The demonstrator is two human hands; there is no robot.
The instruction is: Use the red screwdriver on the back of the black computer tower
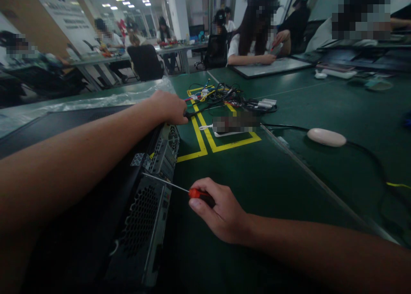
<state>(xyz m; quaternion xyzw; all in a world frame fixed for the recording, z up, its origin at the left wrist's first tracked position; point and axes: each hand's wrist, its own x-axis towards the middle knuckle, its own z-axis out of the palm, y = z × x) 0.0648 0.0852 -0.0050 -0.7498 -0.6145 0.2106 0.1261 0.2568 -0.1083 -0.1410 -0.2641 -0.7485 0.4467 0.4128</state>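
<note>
A black desktop computer case [83, 152] lies on its side at the left, its perforated rear panel [141, 217] facing right. My right hand [221, 208] is closed around the red and black handle of a screwdriver [173, 185]. The screwdriver's thin shaft points left, and its tip is at the top edge of the rear panel, near a small patterned sticker [140, 159]. At the far rear corner of the case, my left hand [168, 107] is curled over the edge, its fingertips mostly hidden. A black cable shows right beside those fingers.
Behind the case, a tangle of cables [224, 93] lies over yellow tape marks [201, 142] on the green table [276, 178]. A blurred-out device [236, 124] sits within the tape. A white oval cable piece [326, 137] lies at right. Clear plastic wrap [128, 97] is behind the case. People sit across the table.
</note>
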